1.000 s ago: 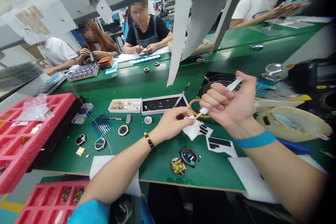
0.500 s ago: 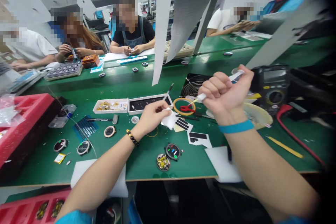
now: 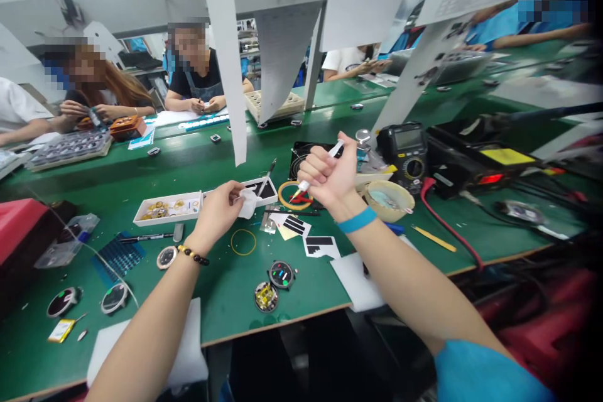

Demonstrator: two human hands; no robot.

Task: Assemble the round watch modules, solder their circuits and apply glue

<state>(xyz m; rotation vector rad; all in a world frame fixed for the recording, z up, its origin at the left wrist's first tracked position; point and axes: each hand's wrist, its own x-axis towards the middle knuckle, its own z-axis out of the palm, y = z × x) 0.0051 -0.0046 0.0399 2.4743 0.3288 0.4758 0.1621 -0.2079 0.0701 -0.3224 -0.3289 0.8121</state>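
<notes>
My left hand (image 3: 219, 207) pinches a crumpled white wipe (image 3: 249, 203) above the bench. My right hand (image 3: 330, 174) is closed in a fist around a slim white squeeze tube (image 3: 336, 149). The thumb presses the tube's upper end, and its thin yellowish nozzle points down to the left, apart from the wipe. Fingers hide the middle of the tube. On the bench below lie a watch with a lit screen (image 3: 281, 274) and an opened watch body (image 3: 266, 296) with yellow parts inside.
White boxes of small parts (image 3: 167, 208) stand behind my left hand. A tape roll (image 3: 296, 195), a multimeter (image 3: 404, 154) and a round bowl (image 3: 389, 200) are around my right hand. Other watches (image 3: 114, 298) lie at left. Hanging paper strips (image 3: 221, 56) and co-workers are beyond.
The camera view has swung to the right, so the bench things appear further left. Both hands keep their hold on the wipe and the tube.
</notes>
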